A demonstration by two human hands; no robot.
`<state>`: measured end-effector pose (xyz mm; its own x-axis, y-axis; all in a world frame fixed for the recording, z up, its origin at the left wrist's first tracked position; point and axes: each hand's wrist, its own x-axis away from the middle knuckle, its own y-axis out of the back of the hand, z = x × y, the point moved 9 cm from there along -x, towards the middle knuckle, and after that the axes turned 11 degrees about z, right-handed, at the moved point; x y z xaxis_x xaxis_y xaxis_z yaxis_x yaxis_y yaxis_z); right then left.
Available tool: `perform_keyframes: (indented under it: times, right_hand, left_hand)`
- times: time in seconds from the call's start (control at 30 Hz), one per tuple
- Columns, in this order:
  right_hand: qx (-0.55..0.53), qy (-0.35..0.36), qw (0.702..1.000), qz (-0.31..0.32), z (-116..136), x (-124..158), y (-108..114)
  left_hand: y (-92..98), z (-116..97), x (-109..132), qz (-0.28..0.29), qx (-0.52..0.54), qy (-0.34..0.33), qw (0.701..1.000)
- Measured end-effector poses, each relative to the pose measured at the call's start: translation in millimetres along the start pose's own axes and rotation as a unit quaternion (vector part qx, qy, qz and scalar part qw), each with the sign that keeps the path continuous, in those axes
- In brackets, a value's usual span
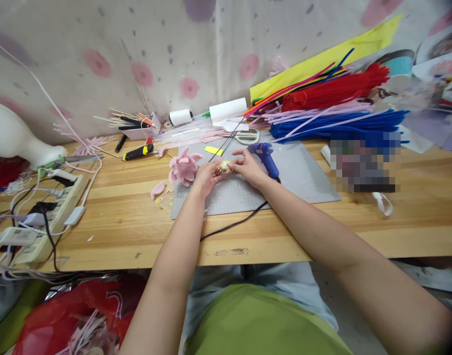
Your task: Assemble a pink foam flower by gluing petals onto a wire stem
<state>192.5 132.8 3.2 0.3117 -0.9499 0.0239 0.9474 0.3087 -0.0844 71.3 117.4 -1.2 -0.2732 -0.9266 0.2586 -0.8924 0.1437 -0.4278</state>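
Note:
Between my two hands, over the grey cutting mat, is a small white and yellow flower centre with fine strands fanning outward. My left hand is closed around its left side. The fingertips of my right hand pinch it from the right. A pink fuzzy flower sits just left of my left hand, with a loose pink petal beyond it. Right behind my right hand lies a blue hot glue gun. A yellow strip and thin dark wires are behind my fingers.
Blue pipe cleaners and red ones are heaped at the back right. Scissors lie behind the mat, a yellow-black utility knife to the left. A power strip with tangled cables fills the left edge; a black cord crosses the front.

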Motion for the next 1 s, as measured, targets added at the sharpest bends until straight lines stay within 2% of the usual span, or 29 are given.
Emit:
perform_keyframes:
  times: [0.17,0.27,0.37,0.5,0.73,1.0]
  right_hand:
    - [-0.048,-0.008,0.997,0.063,2.5,5.8,-5.4]
    - [-0.065,-0.023,0.996,0.052,2.2,9.7,-1.5]
    - [-0.056,-0.040,0.997,0.029,2.1,12.4,1.0]
    - [-0.040,-0.050,0.997,0.036,2.3,13.7,-3.4]
    - [-0.059,-0.053,0.997,0.027,-2.1,11.1,1.1]
    - [-0.072,-0.039,0.997,0.008,-0.7,11.6,4.6]
  left_hand:
    - [7.8,-7.4,5.9,-0.049,-0.050,-0.022,0.997]
    - [9.5,-8.9,8.3,-0.054,-0.088,-0.022,0.994]
    - [5.4,-8.5,9.3,-0.025,-0.131,-0.014,0.991]
    - [-5.8,-4.3,10.2,0.030,-0.167,0.005,0.985]
    - [-8.7,0.2,10.0,0.047,-0.153,0.034,0.987]
    - [-6.8,-2.6,11.6,0.028,-0.099,0.027,0.994]
